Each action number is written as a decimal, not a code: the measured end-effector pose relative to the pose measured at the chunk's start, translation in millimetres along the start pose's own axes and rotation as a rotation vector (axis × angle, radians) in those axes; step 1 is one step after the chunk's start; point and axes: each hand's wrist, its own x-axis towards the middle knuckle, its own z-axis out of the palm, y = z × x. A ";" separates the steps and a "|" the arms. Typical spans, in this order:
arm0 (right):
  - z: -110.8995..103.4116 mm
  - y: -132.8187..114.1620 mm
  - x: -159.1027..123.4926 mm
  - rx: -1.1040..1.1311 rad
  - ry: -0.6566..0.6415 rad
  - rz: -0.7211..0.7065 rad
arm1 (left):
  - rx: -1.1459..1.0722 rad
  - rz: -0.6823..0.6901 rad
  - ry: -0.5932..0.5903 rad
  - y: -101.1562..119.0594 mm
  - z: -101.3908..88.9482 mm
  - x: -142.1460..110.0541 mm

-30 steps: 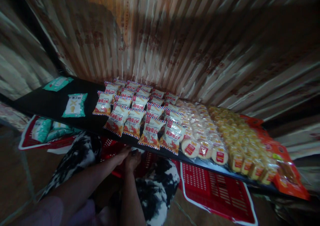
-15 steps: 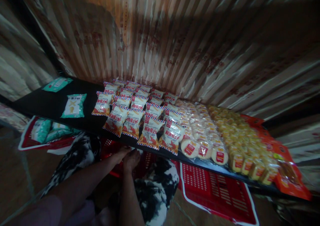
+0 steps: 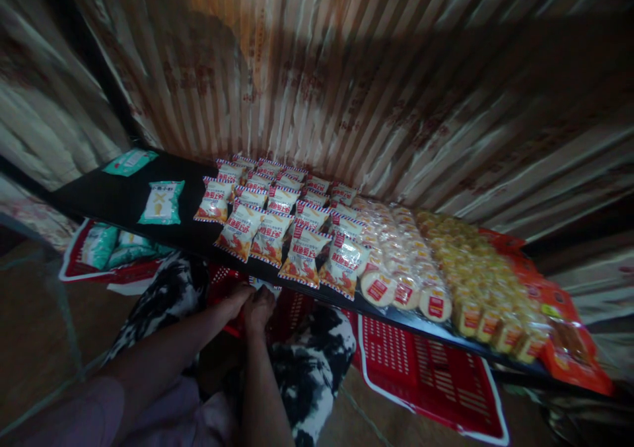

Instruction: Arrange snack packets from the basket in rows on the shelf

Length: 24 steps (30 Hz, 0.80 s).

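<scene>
Just below the shelf's front edge, over a red basket between my knees, my left hand (image 3: 238,298) and my right hand (image 3: 260,306) are close together. Both have their fingers curled on a snack packet (image 3: 270,288), of which only a pale, striped edge shows beyond the knuckles. My fingertips are mostly hidden. Above them on the black shelf (image 3: 191,237) stand several similar white, red and orange snack packets (image 3: 270,236) in rows. Two green packets (image 3: 162,203) lie apart on the left of the shelf.
Wrapped round biscuits (image 3: 377,287), small yellow packaged pieces (image 3: 468,316) and orange bags (image 3: 569,341) fill the shelf's right side. A red basket (image 3: 79,265) with green packets is below left, another red basket (image 3: 430,374) below right. A pleated curtain (image 3: 317,84) hangs behind.
The camera view has shifted slightly, so the shelf's left side appears further right. My hands stay together below the edge, and the packet's striped edge now shows more.
</scene>
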 end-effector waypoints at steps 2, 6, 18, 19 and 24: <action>-1.3 -0.2 -0.4 0.004 -0.017 -0.026 | -0.002 -0.028 0.040 3.3 -0.2 -3.2; -2.6 1.2 -0.7 0.027 -0.043 -0.086 | -0.013 -0.048 0.091 9.8 -5.7 -9.9; -8.4 6.0 -8.6 0.123 -0.156 -0.345 | -0.121 -0.012 0.148 19.8 -28.2 -29.2; -9.4 6.6 -8.3 0.129 -0.155 -0.356 | -0.128 -0.010 0.140 20.4 -29.9 -31.1; -16.3 8.7 -4.1 0.155 -0.119 -0.401 | -0.141 0.015 0.114 23.3 -34.5 -41.2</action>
